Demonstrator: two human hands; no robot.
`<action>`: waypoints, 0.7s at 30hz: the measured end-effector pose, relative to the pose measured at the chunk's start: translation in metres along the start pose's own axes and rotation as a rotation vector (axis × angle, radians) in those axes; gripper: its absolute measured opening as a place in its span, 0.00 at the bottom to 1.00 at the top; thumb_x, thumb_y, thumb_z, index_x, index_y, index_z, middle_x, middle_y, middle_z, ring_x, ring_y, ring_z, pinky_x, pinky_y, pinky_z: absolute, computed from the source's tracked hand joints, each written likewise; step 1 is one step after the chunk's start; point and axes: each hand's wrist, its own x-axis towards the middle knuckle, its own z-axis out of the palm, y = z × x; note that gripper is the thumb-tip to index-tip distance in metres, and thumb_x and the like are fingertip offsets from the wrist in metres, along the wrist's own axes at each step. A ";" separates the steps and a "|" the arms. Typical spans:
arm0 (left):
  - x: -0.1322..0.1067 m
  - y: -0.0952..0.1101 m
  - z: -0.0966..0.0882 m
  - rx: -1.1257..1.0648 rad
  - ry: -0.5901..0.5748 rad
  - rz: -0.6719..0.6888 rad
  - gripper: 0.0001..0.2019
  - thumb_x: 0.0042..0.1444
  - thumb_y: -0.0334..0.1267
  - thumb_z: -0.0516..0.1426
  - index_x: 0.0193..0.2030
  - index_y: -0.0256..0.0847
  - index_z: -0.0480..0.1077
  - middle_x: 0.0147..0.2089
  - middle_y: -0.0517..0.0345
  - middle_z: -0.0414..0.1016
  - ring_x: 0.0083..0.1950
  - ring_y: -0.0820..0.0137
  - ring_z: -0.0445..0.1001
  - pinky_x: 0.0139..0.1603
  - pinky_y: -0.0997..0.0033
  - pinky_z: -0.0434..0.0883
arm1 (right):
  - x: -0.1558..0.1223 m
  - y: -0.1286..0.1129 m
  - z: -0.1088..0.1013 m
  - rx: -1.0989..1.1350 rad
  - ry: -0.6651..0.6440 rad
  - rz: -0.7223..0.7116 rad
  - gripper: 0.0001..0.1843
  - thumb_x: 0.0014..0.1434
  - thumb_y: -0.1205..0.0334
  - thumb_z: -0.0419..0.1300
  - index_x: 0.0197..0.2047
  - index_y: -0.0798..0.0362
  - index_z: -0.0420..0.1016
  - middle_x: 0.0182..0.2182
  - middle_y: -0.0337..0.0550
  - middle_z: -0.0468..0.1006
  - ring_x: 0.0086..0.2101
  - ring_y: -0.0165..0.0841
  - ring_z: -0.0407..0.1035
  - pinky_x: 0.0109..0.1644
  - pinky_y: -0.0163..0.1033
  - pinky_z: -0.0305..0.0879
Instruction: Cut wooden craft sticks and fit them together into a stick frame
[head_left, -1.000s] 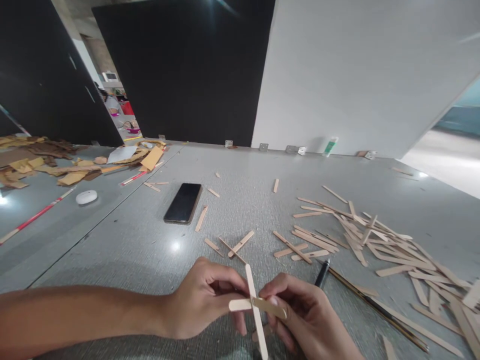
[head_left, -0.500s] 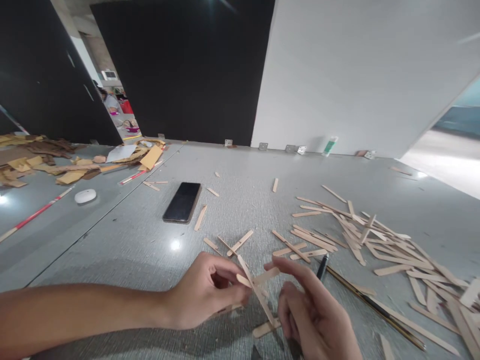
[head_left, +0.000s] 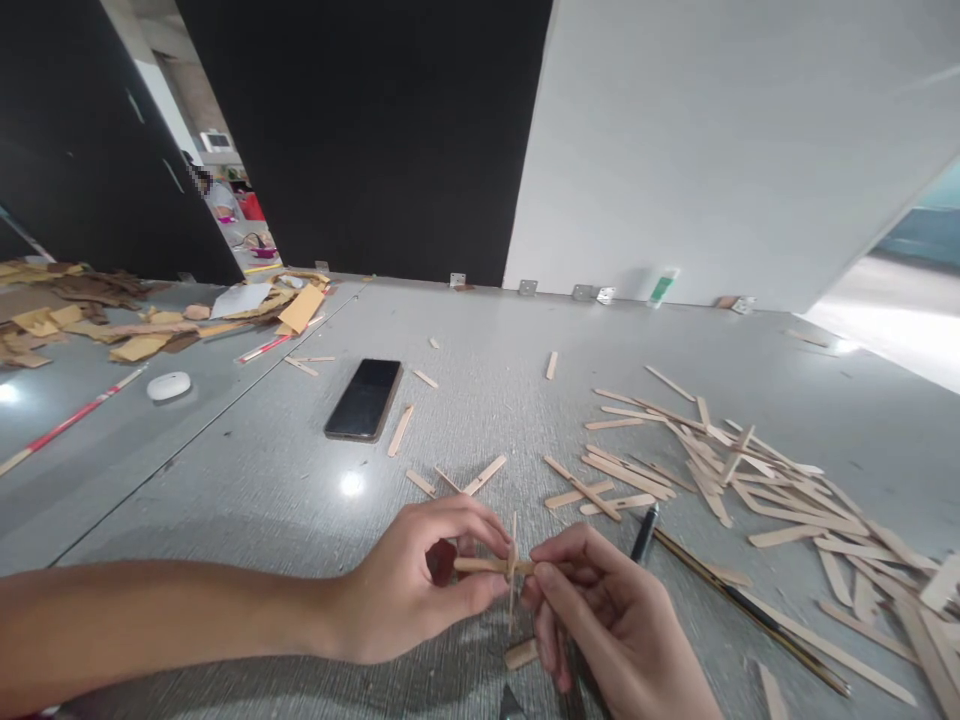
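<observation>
Two crossed wooden craft sticks (head_left: 480,566) are held up just above the table between my hands. One stick lies roughly level; the other is seen nearly edge-on as a thin upright line. My left hand (head_left: 420,580) pinches near the crossing with thumb and fingertips. From the other side, my right hand (head_left: 607,610) grips the level stick's right end between thumb and forefinger. Something dark shows under my right hand's lower fingers, too hidden to name. Below the crossing, a loose craft stick (head_left: 522,654) lies on the table, partly covered.
Many craft sticks (head_left: 795,500) are heaped to the right, beside a black pen (head_left: 645,535) and a long dark-and-gold rod (head_left: 750,610). A phone (head_left: 365,400), a white oval case (head_left: 169,386) and cardboard scraps (head_left: 135,325) lie leftward. Black and white panels stand behind.
My right hand has closed on the crossed sticks, its forefinger no longer extended. The sticks have turned from slanting to level and edge-on.
</observation>
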 end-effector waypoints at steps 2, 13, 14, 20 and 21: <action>-0.001 -0.002 0.000 -0.056 -0.010 -0.041 0.05 0.62 0.36 0.63 0.44 0.38 0.75 0.33 0.60 0.72 0.30 0.75 0.66 0.29 0.76 0.63 | 0.003 0.001 -0.002 0.019 -0.030 0.008 0.20 0.66 0.43 0.64 0.39 0.52 0.71 0.26 0.38 0.79 0.16 0.22 0.67 0.19 0.27 0.64; -0.005 -0.009 0.001 0.001 -0.018 0.099 0.07 0.64 0.27 0.60 0.45 0.38 0.78 0.40 0.54 0.79 0.31 0.75 0.75 0.32 0.77 0.74 | 0.002 0.000 -0.003 0.043 -0.073 0.039 0.20 0.67 0.43 0.63 0.39 0.52 0.70 0.23 0.34 0.77 0.15 0.21 0.67 0.18 0.25 0.62; -0.005 -0.009 0.001 -0.002 -0.011 0.098 0.06 0.64 0.27 0.60 0.44 0.38 0.78 0.39 0.54 0.80 0.31 0.75 0.76 0.32 0.77 0.74 | 0.002 -0.001 -0.003 0.042 -0.078 0.037 0.20 0.68 0.43 0.63 0.39 0.52 0.69 0.24 0.35 0.77 0.16 0.22 0.67 0.19 0.26 0.62; -0.009 -0.013 0.001 -0.011 -0.002 0.151 0.06 0.69 0.32 0.59 0.47 0.39 0.78 0.41 0.52 0.84 0.36 0.73 0.80 0.39 0.75 0.78 | 0.001 0.000 -0.004 0.021 -0.112 0.033 0.19 0.69 0.44 0.61 0.40 0.52 0.70 0.26 0.36 0.77 0.15 0.21 0.66 0.19 0.27 0.61; -0.010 -0.013 0.001 0.013 -0.017 0.170 0.06 0.70 0.32 0.58 0.47 0.39 0.78 0.42 0.51 0.84 0.37 0.72 0.80 0.40 0.74 0.78 | 0.000 0.000 -0.004 0.010 -0.121 0.034 0.19 0.70 0.44 0.61 0.40 0.52 0.70 0.26 0.35 0.77 0.15 0.21 0.65 0.18 0.26 0.59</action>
